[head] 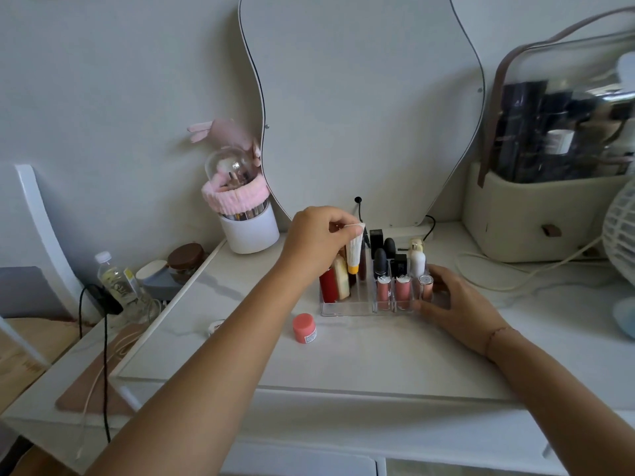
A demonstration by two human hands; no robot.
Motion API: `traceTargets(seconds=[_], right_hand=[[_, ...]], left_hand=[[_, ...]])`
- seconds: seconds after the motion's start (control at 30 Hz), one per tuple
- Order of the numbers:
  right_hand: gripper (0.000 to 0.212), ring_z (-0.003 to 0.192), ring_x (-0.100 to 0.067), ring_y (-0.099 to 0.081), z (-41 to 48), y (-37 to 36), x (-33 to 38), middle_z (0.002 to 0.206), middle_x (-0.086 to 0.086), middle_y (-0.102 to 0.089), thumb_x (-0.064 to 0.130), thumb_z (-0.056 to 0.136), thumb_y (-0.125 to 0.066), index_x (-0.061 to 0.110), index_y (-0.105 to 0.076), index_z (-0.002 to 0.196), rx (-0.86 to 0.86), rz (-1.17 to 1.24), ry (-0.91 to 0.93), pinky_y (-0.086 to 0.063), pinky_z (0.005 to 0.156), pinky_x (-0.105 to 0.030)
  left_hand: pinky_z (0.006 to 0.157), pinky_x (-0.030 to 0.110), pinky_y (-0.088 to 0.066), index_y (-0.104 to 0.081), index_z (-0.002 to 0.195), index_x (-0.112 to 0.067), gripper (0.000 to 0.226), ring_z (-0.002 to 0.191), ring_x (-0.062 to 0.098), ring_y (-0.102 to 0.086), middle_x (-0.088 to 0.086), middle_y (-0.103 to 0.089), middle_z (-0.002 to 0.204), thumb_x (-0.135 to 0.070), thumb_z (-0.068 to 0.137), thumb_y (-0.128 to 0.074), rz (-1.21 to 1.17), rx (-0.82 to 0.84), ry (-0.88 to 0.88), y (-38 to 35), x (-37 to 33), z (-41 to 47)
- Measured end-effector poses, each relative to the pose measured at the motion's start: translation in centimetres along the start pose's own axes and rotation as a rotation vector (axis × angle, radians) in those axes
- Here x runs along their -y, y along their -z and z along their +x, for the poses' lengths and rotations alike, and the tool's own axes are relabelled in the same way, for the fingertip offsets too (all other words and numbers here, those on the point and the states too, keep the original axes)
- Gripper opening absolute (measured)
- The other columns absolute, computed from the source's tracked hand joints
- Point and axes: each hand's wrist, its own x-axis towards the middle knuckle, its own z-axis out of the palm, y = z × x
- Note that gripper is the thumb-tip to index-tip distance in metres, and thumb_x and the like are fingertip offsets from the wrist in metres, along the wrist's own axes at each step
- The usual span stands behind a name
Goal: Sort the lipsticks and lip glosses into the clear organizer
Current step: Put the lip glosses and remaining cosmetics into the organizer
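Note:
The clear organizer (347, 308) stands mid-table before the mirror. My left hand (318, 240) pinches the crimped end of a white tube with a yellow cap (354, 254), cap down, over the organizer's left compartments. Beside the tube stand a red tube (328, 285) and a beige one (342, 278). Pink lip glosses (383, 286) fill the front right slots, with black lipsticks (380, 261) behind. My right hand (453, 305) rests against the organizer's right front corner, fingers on its wall. A small pink jar (304, 328) sits on the table, left of the organizer.
A white brush holder with a pink band (245, 218) stands back left. A beige cosmetics case with a clear lid (536, 204) and a white fan (622, 231) occupy the right. A water bottle (117, 280), cables and a brown jar (187, 259) lie off the table's left edge.

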Motion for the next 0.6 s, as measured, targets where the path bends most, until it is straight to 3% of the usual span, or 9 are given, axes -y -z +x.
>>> traceTargets(seconds=[0.07, 0.17, 0.27, 0.47, 0.6], right_hand=[[0.068, 0.107, -0.013, -0.056, 0.1, -0.1, -0.1, 0.117, 0.004, -0.06, 0.034, 0.072, -0.074, 0.022, -0.044, 0.132, -0.001, 0.0, 0.002, -0.044, 0.092, -0.028], [0.068, 0.107, -0.012, -0.057, 0.2, -0.1, -0.3, 0.117, 0.005, -0.06, 0.036, 0.072, -0.074, 0.025, -0.043, 0.132, 0.003, 0.009, 0.0, -0.044, 0.092, -0.028], [0.068, 0.108, -0.012, -0.056, 0.2, -0.2, -0.4, 0.118, 0.006, -0.06, 0.037, 0.072, -0.074, 0.027, -0.043, 0.132, 0.001, 0.009, -0.012, -0.044, 0.093, -0.028], [0.069, 0.108, -0.011, -0.056, 0.3, -0.2, -0.5, 0.118, 0.007, -0.06, 0.038, 0.072, -0.073, 0.028, -0.042, 0.133, 0.0, 0.007, -0.009, -0.043, 0.093, -0.027], [0.069, 0.109, -0.011, -0.055, 0.2, -0.2, -0.5, 0.118, 0.006, -0.059, 0.037, 0.073, -0.073, 0.027, -0.042, 0.133, 0.0, 0.008, -0.006, -0.041, 0.09, -0.024]], left_hand=[[0.072, 0.021, -0.045, -0.074, 0.081, -0.023, 0.005, 0.063, -0.001, -0.054, -0.013, -0.066, 0.072, -0.026, 0.079, -0.071, 0.063, 0.019, 0.002, -0.7, 0.5, 0.6], [0.086, 0.042, -0.044, -0.073, 0.074, -0.029, 0.004, 0.066, 0.003, -0.051, -0.023, -0.056, 0.056, -0.031, 0.076, -0.073, 0.169, 0.008, -0.011, -1.7, 1.1, 1.1], [0.09, 0.038, -0.035, -0.071, 0.072, -0.032, 0.005, 0.073, 0.003, -0.049, -0.024, -0.054, 0.056, -0.036, 0.075, -0.073, 0.253, -0.025, -0.045, -2.5, 1.6, 1.4], [0.072, 0.031, -0.018, -0.071, 0.075, -0.03, 0.009, 0.09, 0.015, -0.049, -0.009, -0.063, 0.077, -0.038, 0.077, -0.069, 0.472, -0.067, -0.115, -3.2, 2.5, 1.4], [0.072, 0.03, -0.015, -0.07, 0.08, -0.031, 0.008, 0.094, 0.019, -0.047, -0.007, -0.06, 0.085, -0.038, 0.078, -0.068, 0.603, -0.096, -0.178, -3.5, 2.6, 1.6]])
